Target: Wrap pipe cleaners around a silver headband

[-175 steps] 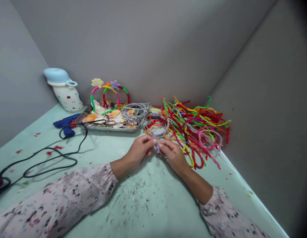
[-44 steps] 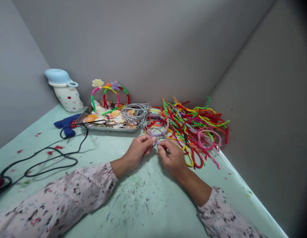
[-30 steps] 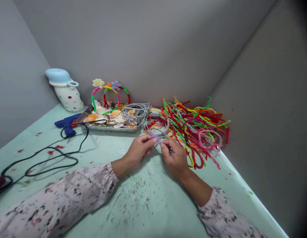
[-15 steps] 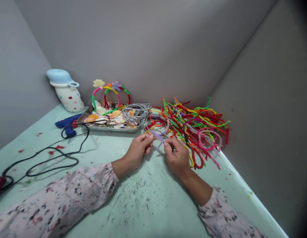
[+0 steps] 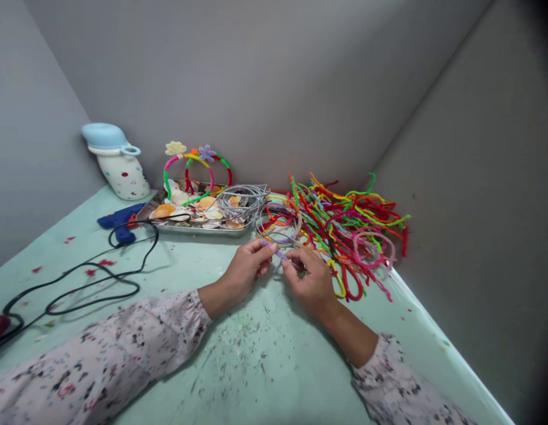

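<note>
pinching the purple pipe cleaner, the left hand and right hand are working mid-frame. loose fingertips could be letting it unwind.

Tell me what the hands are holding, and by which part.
A purple fuzzy strip: the left hand pinches it near its upper-left end; the right hand holds it near the middle or lower end, exactly where cannot be told.

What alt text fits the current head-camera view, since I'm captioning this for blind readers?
Two hands, left and right, pinch a purple fuzzy strip above a pale green table; behind are a metal tray of shells and a heap of colorful pipe cleaners.
</note>
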`<state>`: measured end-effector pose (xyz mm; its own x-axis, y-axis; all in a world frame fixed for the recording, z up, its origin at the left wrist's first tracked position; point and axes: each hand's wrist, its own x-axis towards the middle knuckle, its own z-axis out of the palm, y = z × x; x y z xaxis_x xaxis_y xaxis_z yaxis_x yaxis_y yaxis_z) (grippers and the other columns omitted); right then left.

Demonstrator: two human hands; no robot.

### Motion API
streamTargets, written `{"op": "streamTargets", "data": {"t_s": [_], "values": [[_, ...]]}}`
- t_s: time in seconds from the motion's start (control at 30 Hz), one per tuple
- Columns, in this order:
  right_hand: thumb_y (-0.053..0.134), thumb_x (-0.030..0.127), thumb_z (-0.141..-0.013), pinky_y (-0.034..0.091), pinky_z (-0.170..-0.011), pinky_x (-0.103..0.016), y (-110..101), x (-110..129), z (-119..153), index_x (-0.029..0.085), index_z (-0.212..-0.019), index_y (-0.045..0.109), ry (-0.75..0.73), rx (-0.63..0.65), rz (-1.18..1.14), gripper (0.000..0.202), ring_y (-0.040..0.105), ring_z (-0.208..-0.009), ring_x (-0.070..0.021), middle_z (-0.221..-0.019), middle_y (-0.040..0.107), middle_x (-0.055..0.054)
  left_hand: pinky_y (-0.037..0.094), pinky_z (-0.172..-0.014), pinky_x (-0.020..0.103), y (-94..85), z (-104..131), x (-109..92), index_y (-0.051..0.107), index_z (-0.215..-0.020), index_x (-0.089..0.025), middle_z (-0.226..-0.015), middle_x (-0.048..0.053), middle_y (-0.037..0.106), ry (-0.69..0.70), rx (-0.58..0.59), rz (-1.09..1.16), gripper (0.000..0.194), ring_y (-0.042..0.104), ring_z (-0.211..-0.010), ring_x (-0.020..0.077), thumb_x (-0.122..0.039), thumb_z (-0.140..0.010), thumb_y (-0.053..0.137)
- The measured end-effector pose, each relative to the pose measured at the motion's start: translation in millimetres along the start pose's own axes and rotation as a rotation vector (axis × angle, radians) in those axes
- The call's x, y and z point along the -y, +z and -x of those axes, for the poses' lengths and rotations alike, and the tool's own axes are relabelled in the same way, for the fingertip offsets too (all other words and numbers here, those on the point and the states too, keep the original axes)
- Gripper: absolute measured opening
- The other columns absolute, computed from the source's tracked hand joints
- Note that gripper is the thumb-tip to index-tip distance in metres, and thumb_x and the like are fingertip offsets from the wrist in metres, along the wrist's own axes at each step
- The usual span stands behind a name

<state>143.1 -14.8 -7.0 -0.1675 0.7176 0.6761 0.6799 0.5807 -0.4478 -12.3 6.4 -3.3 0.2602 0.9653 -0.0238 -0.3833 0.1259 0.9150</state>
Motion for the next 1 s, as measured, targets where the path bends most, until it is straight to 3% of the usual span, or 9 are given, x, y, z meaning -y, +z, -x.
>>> {"op": "streamTargets", "data": {"t_s": [0.7, 1.0], "values": [[0.056, 0.014, -0.080, 0.040, -0.068, -0.031, 4.5, 0.1, -0.4, 0.021, -0.077, 0.056, -0.120, -0.074, 0.132, 0.007, 0.052, -0.062, -0.0153, -0.064, 0.057, 0.002, 0.021, -0.042, 0.020, 0.4, 1.0, -1.0, 0.055, -0.073, -0.015, -0.059, -0.006, 0.043, 0.011, 0.000, -0.042, 0.028, 0.034, -0.045, 0.0039, -0.038, -0.077, 0.069], [0.057, 0.019, -0.083, 0.042, -0.073, -0.034, 2.2, -0.8, -0.7, 0.020, -0.090, 0.060, -0.152, -0.053, 0.130, 0.008, 0.056, -0.068, -0.0172, -0.074, 0.063, -0.002, 0.023, -0.043, 0.019, 1.6, 1.0, -2.8, 0.053, -0.070, -0.016, -0.058, -0.006, 0.042, 0.007, -0.005, -0.030, 0.029, 0.034, -0.045, 0.0040, -0.039, -0.076, 0.069]]}}
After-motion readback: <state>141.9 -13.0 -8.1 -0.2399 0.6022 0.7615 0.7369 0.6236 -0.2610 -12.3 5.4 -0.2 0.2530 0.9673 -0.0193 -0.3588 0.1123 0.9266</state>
